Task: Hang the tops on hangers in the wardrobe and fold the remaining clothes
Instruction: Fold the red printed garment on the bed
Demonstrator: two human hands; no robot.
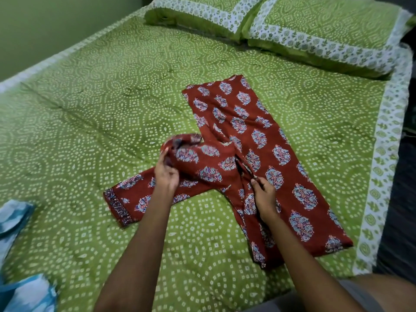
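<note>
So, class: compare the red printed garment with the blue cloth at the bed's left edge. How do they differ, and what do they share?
1. The red garment is rust red with blue motifs; the blue cloth is blue and white.
2. The red garment lies mid-bed, fully in view; the blue cloth is cut off by the frame.
3. Both hands, left and right, hold the red garment; nothing touches the blue cloth.

Both rest on the green bedspread.
</note>
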